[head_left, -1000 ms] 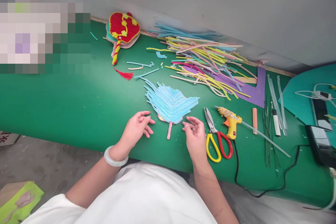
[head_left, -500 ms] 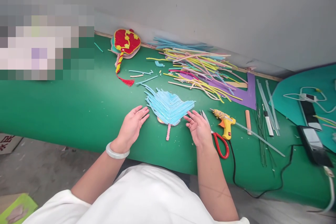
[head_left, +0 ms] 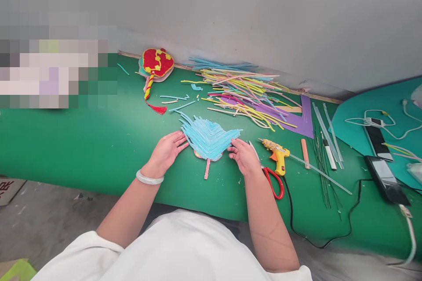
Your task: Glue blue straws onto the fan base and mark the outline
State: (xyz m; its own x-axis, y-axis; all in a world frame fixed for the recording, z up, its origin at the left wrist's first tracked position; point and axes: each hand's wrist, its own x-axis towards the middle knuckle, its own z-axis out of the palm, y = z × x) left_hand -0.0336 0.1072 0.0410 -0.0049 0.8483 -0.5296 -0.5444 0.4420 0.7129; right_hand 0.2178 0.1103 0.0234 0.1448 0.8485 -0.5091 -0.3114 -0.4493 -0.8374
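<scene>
A fan shape covered in light blue strips (head_left: 209,138) lies on the green table (head_left: 82,140), with a pink handle (head_left: 207,169) pointing toward me. My left hand (head_left: 166,152) rests flat and open at its left edge, fingertips touching the blue strips. At the right edge my right hand (head_left: 244,157) has its fingers curled against the strips; I cannot make out whether they grip anything. A pale bangle sits on my left wrist.
Red-and-yellow-handled scissors (head_left: 272,180) and a yellow glue gun (head_left: 277,153) with a black cord lie right of my right hand. Several coloured strips (head_left: 244,92) are piled on purple paper (head_left: 305,120) by the wall. A finished red fan (head_left: 156,63) lies far left; phones (head_left: 384,171) far right.
Both hands moved forward from just short of the blue fan to its left and right edges. The view has tilted up, so everything sits lower and nearer.
</scene>
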